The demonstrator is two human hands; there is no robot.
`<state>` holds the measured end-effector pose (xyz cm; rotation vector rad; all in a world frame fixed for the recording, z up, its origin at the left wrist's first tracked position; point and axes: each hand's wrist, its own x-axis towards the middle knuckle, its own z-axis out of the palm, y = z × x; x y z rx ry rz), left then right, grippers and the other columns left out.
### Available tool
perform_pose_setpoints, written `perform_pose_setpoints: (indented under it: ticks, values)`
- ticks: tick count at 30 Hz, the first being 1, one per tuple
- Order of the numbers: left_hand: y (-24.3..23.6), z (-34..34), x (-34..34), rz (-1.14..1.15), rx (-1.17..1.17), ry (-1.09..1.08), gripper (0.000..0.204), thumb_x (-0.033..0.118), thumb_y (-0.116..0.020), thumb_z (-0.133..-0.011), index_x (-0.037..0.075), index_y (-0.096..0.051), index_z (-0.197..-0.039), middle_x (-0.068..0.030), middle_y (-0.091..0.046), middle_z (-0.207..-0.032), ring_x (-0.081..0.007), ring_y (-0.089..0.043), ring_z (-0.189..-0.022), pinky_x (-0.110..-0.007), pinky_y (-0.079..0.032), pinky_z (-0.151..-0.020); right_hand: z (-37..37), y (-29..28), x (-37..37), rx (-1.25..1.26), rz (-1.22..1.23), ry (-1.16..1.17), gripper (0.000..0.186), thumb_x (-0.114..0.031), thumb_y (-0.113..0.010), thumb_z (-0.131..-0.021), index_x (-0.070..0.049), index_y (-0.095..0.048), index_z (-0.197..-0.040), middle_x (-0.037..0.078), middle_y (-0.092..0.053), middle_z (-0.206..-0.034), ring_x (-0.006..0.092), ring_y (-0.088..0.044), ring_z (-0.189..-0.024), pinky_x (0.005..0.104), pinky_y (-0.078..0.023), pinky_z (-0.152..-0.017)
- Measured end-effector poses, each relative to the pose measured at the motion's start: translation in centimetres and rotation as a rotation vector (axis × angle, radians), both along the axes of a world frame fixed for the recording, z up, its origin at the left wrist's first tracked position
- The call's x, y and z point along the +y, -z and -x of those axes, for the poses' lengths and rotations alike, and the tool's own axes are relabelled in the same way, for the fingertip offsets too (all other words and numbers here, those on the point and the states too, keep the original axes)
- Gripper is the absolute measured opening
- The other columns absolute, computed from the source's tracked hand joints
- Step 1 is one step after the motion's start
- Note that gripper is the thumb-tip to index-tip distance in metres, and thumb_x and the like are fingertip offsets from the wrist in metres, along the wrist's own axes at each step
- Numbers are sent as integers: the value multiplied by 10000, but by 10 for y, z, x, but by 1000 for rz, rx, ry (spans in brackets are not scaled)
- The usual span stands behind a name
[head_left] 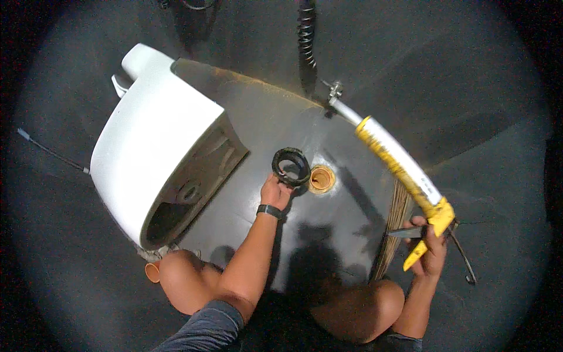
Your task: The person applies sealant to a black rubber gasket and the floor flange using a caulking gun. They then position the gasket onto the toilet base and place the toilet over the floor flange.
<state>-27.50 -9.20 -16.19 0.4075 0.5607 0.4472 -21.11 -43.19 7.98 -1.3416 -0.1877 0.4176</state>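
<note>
My left hand (pixel 275 192) grips the near side of a thick black rubber ring (pixel 291 167), tilted so its hole shows. The ring is just left of an orange drain pipe opening (pixel 321 178) in the grey floor; I cannot tell whether it touches the floor. My right hand (pixel 431 249) is closed round the yellow handle of a caulking gun (pixel 399 161) loaded with a white tube. The gun points away and to the left, its nozzle toward the far wall. A grey blade-like piece (pixel 406 233) sticks out left from the right hand; its other end is hidden.
A white toilet (pixel 155 135) lies tipped at the left, its hollow underside facing the drain. Beside my left knee is a short orange pipe piece (pixel 152 271). A bundle of thin sticks (pixel 390 240) lies by my right hand. A coiled black hose (pixel 306 35) hangs at the back.
</note>
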Motion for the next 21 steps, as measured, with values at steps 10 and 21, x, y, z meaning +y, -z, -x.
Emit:
perform_pose_setpoints:
  ticks: [10, 21]
  values:
    - [-11, 14, 19, 301, -493, 40, 98, 88, -466, -936, 130, -541, -984, 20, -558, -772, -143, -583, -738, -407, -466, -915, 13, 12, 3, 71, -267, 10, 658, -532, -303, -969, -17, -298, -1379, 172, -614, -997, 366, -621, -943, 580, -461, -883]
    - [-29, 2, 24, 146, -534, 96, 104, 98, -484, -941, 113, -540, -1028, -10, -569, -842, -179, -591, -808, -446, -448, -979, 7, -3, -4, 99, -307, -79, 638, -588, -237, -962, -36, -554, -914, 74, -532, -729, 275, -585, -675, 500, -477, -731]
